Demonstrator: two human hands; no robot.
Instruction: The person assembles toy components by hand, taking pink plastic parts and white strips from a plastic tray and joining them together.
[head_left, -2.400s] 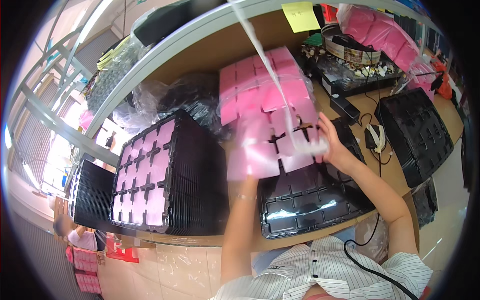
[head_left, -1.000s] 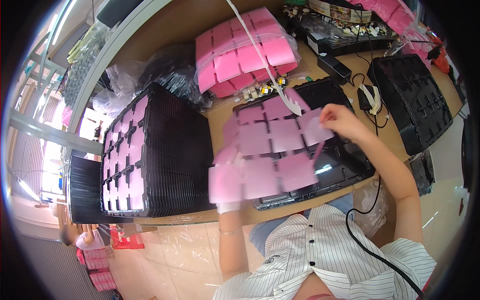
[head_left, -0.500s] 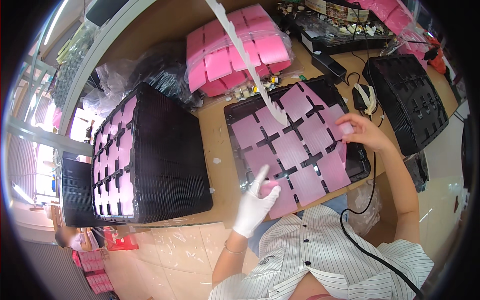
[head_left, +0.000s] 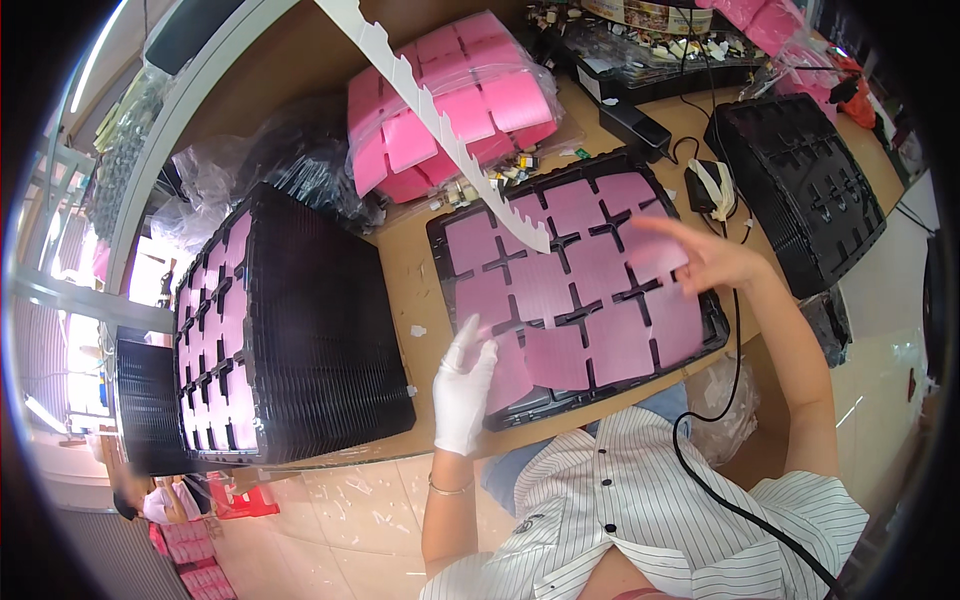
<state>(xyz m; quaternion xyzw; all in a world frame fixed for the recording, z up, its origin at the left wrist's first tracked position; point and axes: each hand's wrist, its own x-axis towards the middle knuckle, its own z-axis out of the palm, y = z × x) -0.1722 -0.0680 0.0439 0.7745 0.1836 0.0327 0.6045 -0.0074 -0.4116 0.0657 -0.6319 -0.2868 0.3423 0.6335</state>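
Observation:
In front of me lies a black tray (head_left: 716, 330) with raised cross-shaped dividers, and thin pink sheets (head_left: 545, 285) cover most of its compartments. My left hand (head_left: 463, 395), in a white glove, is at the tray's near left corner. Its fingers are stretched, with the thumb by the edge of a tilted pink sheet (head_left: 508, 372). Over the right side of the tray is my bare right hand (head_left: 715, 258), smeared by motion, its forefinger extended and its fingers apart. A white strip with a notched edge (head_left: 430, 115) hangs down from above, its lower end over the sheets.
A tall stack of black trays (head_left: 330, 340) with pink sheets on top stands left. Behind is a bundle of pink sheets (head_left: 450, 100) in clear plastic. More black trays (head_left: 800, 190), a black adapter box (head_left: 635, 130) and cables lie right. Another person (head_left: 165, 500) is far left.
The pink sheets, slanted across the tray before, now lie squarer in its compartments. My left hand has drawn left, and my right hand's pinching fingers have spread. The view has shifted slightly.

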